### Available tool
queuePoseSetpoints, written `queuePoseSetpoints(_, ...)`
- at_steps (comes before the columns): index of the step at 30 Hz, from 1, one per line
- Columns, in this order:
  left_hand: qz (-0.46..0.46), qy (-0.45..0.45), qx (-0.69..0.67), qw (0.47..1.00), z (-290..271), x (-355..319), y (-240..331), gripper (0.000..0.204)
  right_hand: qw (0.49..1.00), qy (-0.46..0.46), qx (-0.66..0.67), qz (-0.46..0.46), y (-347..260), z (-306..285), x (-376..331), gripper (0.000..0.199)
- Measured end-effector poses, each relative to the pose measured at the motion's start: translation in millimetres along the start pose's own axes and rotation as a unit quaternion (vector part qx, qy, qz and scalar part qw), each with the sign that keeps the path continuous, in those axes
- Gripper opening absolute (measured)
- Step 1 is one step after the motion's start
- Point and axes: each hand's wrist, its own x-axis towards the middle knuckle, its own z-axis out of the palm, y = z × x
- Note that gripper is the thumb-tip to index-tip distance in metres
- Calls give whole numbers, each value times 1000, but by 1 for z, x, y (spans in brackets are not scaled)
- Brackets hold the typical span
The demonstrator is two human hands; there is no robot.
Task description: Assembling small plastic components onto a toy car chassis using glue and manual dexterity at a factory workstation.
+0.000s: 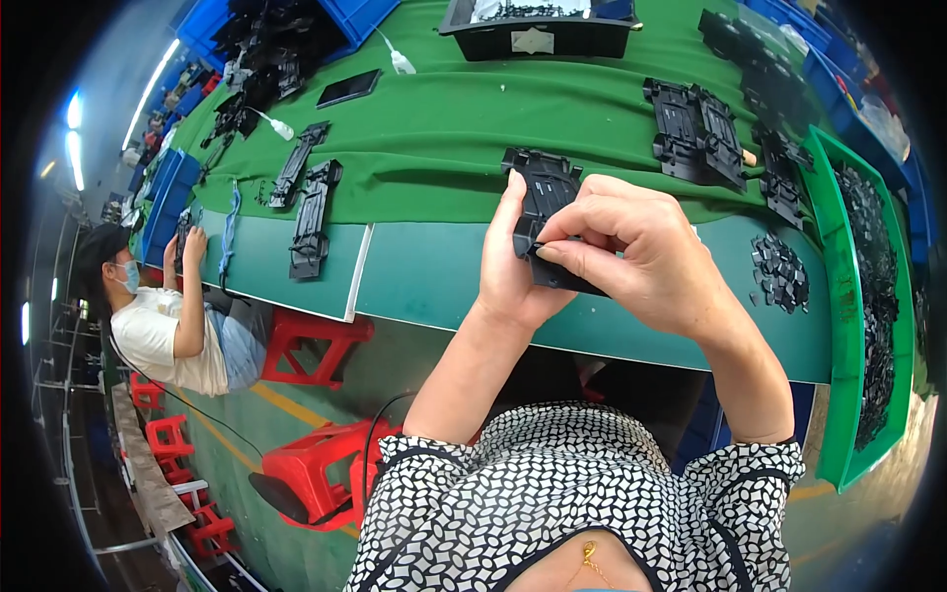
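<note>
Above the table's front edge, my left hand [505, 259] grips a black plastic toy-car chassis [546, 187] along its left side, thumb up against the edge. It is tilted, with wheel-arch shapes at its far end. My right hand [631, 247] is closed in a pinch at the chassis's near end. Thumb and index finger meet on a small black plastic piece [537, 248] there, mostly hidden by the fingertips. A heap of similar small black pieces [781, 273] lies to the right of my right hand.
More chassis [676, 128] lie at right and another pair [314, 219] at left on green cloth. A green crate [837, 434] of small black parts stands far right; a black bin [538, 41] sits behind. At left a person [168, 326] handles a dark part near red stools [308, 474].
</note>
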Motion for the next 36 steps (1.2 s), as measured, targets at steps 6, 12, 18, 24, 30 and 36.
queuePoseSetpoints(6, 7, 37, 3, 999, 1, 1, -3, 53, 1000, 1, -26, -7, 2, 3, -2, 7)
queuePoseSetpoints(12, 11, 32, -11, 999, 3, -2, -3, 51, 999, -7, -44, -15, 1, 4, -2, 7)
queuePoseSetpoints(18, 3, -4, -18, 1000, -3, 1, -2, 51, 999, -4, -48, -20, 2, 4, -3, 7)
queuePoseSetpoints(24, -6, 37, -5, 999, -5, 0, 13, 60, 984, 128, 122, 17, -1, -8, -10, 12)
queuePoseSetpoints(30, -8, -8, -108, 994, -15, 3, 16, 61, 973, 178, 123, 83, 20, -13, -51, 12)
queuePoseSetpoints(36, 2, 18, -92, 996, -13, 5, 18, 59, 965, 173, 134, 145, 27, -4, -78, 14)
